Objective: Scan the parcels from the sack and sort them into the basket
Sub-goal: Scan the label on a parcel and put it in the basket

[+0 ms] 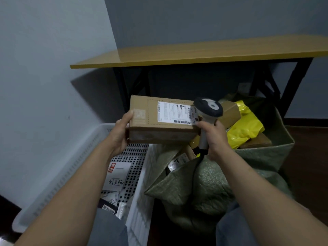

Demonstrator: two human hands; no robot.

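Note:
My left hand [118, 134] holds a brown cardboard parcel [159, 129] by its left end, above the gap between basket and sack. A white shipping label with a barcode lies on the parcel's top face. My right hand [215, 139] grips a grey-and-white barcode scanner [208, 110]; its head sits over the label's right end. The white perforated basket [140, 197] is at lower left and holds a white parcel [118, 174] and some smaller ones. The green woven sack [204, 185] stands open at right with a yellow bag [243, 128] and brown boxes inside.
A wooden-topped table [195, 55] on black legs stands behind the sack, against a grey wall [44, 77]. My knees in grey trousers show at the bottom edge. Dark wooden floor [308, 157] lies to the right of the sack.

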